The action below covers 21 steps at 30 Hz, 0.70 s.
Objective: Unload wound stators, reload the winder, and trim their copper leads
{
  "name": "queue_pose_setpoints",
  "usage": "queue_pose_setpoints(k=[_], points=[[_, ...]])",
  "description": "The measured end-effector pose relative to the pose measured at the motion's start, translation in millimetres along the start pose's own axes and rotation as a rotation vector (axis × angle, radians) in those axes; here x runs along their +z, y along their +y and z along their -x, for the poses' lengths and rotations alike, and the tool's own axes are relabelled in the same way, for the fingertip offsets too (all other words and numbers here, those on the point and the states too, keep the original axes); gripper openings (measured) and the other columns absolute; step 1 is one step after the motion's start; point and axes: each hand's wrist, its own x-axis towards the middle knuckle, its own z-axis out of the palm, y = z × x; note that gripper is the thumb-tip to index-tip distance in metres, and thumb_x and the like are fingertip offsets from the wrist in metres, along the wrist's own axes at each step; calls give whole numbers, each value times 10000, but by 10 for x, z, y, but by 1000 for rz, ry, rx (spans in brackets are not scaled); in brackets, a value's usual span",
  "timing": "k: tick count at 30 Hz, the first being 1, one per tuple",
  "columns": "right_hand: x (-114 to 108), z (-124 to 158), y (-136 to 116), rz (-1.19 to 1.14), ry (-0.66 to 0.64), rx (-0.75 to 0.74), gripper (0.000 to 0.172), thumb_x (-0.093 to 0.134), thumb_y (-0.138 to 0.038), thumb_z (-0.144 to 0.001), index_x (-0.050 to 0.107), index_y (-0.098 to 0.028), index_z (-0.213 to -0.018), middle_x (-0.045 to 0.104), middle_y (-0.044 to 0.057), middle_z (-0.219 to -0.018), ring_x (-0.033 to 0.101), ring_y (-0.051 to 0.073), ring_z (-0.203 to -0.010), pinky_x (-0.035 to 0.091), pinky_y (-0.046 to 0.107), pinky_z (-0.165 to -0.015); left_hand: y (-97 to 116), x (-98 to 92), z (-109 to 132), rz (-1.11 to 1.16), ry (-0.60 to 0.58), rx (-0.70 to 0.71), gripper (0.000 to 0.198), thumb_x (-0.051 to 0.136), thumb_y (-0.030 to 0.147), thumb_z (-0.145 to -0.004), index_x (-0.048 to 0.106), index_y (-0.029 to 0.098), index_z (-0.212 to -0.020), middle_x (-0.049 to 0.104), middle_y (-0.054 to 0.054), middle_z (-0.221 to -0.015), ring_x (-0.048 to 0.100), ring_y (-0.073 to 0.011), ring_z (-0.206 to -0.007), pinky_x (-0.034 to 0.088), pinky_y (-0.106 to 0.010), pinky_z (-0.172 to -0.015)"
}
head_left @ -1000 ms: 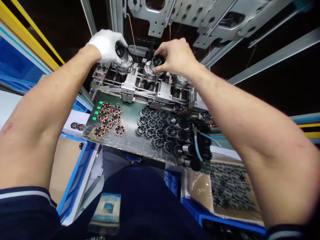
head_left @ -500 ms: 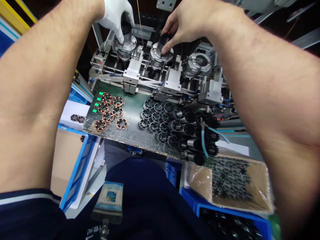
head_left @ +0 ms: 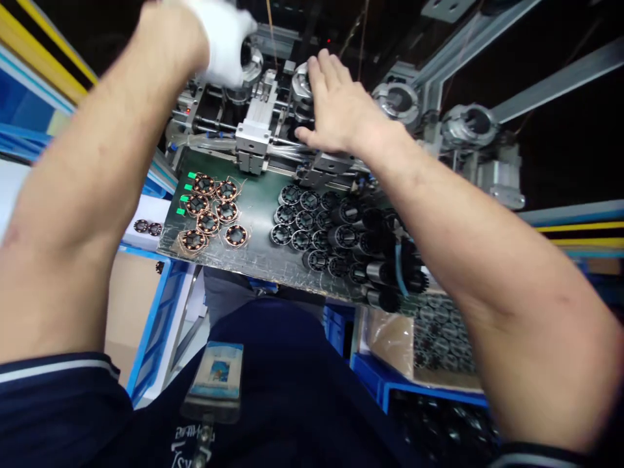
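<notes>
My left hand, in a white glove, is smeared by motion beside the leftmost round metal holder of the machine. Its fingers cannot be made out. My bare right hand lies flat over the second metal holder, fingers stretched out and thumb apart. That hand covers much of the holder, so whatever sits inside is hidden. Thin copper wire runs down between the hands. On the green bench top in front stand several black slotted stator cores in rows, with several copper-wound stators to their left.
Two more round holders continue the machine to the right. Blue-handled pliers rest on the black cores. A carton of cores stands below right, over a blue crate. Another blue bin is at lower left.
My right hand has gone from pinching a black cylinder at the second holder to lying flat across it. My left hand has shifted left and blurred. The view has turned slightly.
</notes>
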Motion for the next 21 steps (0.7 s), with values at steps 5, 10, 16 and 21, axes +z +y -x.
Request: queue_pose_setpoints(k=[5,10,16,21], points=[[-69,248,-244,48,43,-40,1076,977,-184,-861,419,-130,-1779,338,137,-1928,259,361,-1801,172,701,-1474,270,144,379,-28,-201,-287,1491,1107,-43,-635,256,177,-1839,-29,-25,-2004,-90,-558,-1819,-89,-984,-1359],[-53,1560,-897,308,196,-208,429,734,-311,-1079,724,-246,-1503,742,135,-1498,615,413,-1401,512,663,-1170,259,-328,1137,-222,242,-306,1181,998,79,-872,287,380,-1766,218,237,-1902,146,-284,-1702,49,-773,-1551],[508,2790,-917,429,-105,-120,205,710,-258,-1108,834,-189,-1255,801,155,-1416,631,381,-1264,468,570,-1054,1073,473,2946,-255,52,298,495,882,379,-974,744,286,-1440,748,-80,-1558,694,-395,-1387,591,-621,-1165],[637,2736,-788,497,-130,-100,247,618,-210,-1128,855,-139,-1120,793,199,-1297,575,379,-1240,422,557,-1053,1437,1395,3304,-428,-295,22,493,736,226,-1048,702,218,-1540,687,-203,-1594,714,-403,-1320,596,-518,-1027]])
